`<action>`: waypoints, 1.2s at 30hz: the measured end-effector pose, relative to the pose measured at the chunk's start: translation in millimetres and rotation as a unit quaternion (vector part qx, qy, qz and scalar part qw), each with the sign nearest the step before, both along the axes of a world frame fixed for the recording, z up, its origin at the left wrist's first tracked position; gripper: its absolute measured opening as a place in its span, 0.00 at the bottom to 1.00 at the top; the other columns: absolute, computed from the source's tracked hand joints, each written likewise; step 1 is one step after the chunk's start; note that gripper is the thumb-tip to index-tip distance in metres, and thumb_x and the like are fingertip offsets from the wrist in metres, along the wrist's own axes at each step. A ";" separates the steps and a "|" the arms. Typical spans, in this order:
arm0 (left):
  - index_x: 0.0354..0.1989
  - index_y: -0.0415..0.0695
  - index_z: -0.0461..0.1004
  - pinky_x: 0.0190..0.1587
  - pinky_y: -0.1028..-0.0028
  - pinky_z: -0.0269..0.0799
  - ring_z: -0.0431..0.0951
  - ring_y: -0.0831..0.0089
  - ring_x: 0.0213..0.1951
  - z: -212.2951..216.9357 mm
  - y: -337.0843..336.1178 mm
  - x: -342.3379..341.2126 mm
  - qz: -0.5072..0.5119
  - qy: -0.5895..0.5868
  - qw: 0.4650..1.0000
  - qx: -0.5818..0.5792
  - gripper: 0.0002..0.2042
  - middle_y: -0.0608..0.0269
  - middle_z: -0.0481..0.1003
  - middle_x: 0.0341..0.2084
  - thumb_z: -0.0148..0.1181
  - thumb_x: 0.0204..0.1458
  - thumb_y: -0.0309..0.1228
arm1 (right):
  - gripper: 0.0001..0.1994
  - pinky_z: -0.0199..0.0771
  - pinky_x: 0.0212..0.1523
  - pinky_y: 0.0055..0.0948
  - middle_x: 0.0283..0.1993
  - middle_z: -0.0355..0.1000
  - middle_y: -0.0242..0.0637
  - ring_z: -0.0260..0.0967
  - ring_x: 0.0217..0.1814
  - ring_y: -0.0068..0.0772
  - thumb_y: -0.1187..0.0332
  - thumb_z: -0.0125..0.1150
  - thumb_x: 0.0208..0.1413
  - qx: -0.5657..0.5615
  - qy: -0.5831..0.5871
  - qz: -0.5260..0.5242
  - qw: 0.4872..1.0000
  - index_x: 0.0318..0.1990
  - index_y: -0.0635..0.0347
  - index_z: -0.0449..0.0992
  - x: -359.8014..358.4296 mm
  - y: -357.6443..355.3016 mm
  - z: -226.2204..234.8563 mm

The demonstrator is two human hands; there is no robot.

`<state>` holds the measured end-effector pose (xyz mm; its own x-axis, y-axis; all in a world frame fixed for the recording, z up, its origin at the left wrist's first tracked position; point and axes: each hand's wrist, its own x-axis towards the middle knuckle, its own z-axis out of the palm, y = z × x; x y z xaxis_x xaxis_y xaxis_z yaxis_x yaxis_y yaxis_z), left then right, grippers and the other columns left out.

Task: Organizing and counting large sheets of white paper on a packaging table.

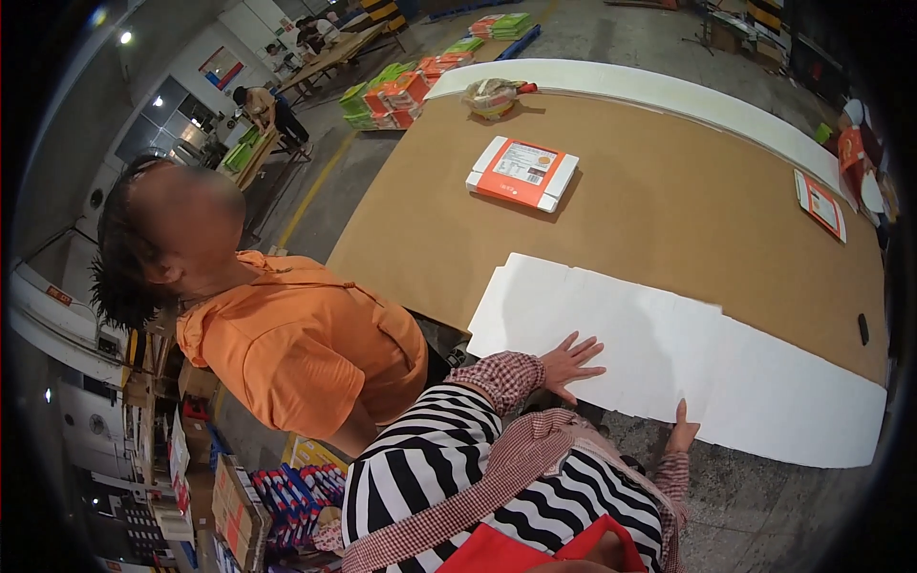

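While a co-worker in an orange shirt [296, 349] stands close at nine o'clock, the left hand [570, 363] lies flat and spread, fingers fanned, on the long white sheet [669, 353], holding nothing and seemingly pressing it down near its lower left corner. The right hand [682, 430], toward four o'clock of the left, touches the sheet's near edge with its fingers together and pointing up; whether it pinches the edge or only rests there I cannot tell. The sheet runs along the near side of the brown table [669, 201], its right end overhanging toward the floor (likely why both hands steady it). Toward twelve o'clock sits an orange-and-white flat box [522, 173], well apart, with a bundled roll [491, 95] beyond it. At two o'clock another orange carton [820, 204] lies near the table's far right edge. Bare brown surface lies between sheet and box.
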<state>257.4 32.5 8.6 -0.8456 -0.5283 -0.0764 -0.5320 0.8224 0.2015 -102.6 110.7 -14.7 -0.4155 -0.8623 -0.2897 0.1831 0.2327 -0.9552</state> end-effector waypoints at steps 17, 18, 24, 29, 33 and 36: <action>0.70 0.58 0.46 0.63 0.36 0.31 0.37 0.44 0.70 -7.4 -4.4 11.3 0.006 0.000 1.000 -0.031 0.48 0.43 0.38 0.69 0.42 0.42 0.73 | 0.23 0.68 0.51 0.31 0.52 0.70 0.44 0.68 0.50 0.32 0.66 0.62 0.56 -0.012 0.082 -0.017 0.996 0.54 0.73 0.67 18.5 1.7 -12.9; 0.70 0.59 0.47 0.63 0.36 0.31 0.37 0.44 0.70 -5.6 -1.8 12.6 0.009 -0.012 1.000 -0.025 0.48 0.43 0.39 0.69 0.40 0.43 0.73 | 0.23 0.68 0.51 0.31 0.52 0.70 0.44 0.68 0.50 0.32 0.66 0.62 0.56 -0.017 0.086 -0.049 0.995 0.54 0.73 0.67 22.5 1.9 -4.8; 0.70 0.60 0.47 0.64 0.38 0.31 0.36 0.46 0.70 5.7 2.3 2.8 0.001 -0.051 0.998 -0.033 0.47 0.44 0.39 0.69 0.40 0.43 0.74 | 0.21 0.71 0.48 0.34 0.44 0.76 0.45 0.73 0.45 0.36 0.64 0.64 0.53 0.003 -0.033 -0.033 0.999 0.50 0.71 0.72 -13.3 3.5 6.7; 0.70 0.62 0.47 0.64 0.37 0.29 0.36 0.46 0.70 8.1 -3.4 3.5 -0.022 -0.028 0.999 -0.017 0.47 0.44 0.38 0.69 0.39 0.43 0.74 | 0.22 0.72 0.47 0.36 0.45 0.75 0.45 0.74 0.44 0.37 0.67 0.62 0.52 -0.029 0.210 0.026 0.977 0.53 0.69 0.70 -4.5 8.1 6.6; 0.70 0.62 0.48 0.64 0.37 0.30 0.35 0.46 0.70 3.4 -5.9 13.1 0.000 -0.054 0.998 -0.034 0.47 0.43 0.38 0.69 0.39 0.42 0.75 | 0.22 0.72 0.48 0.37 0.47 0.74 0.49 0.74 0.47 0.41 0.68 0.61 0.54 -0.136 0.365 0.009 0.921 0.54 0.71 0.68 17.5 0.5 39.8; 0.69 0.62 0.49 0.64 0.36 0.31 0.36 0.46 0.70 4.2 -1.3 10.6 0.001 -0.026 0.999 -0.027 0.47 0.43 0.38 0.69 0.40 0.42 0.75 | 0.23 0.72 0.51 0.39 0.52 0.72 0.49 0.72 0.51 0.42 0.70 0.61 0.54 -0.051 0.087 0.004 0.995 0.57 0.70 0.66 3.1 -1.6 37.4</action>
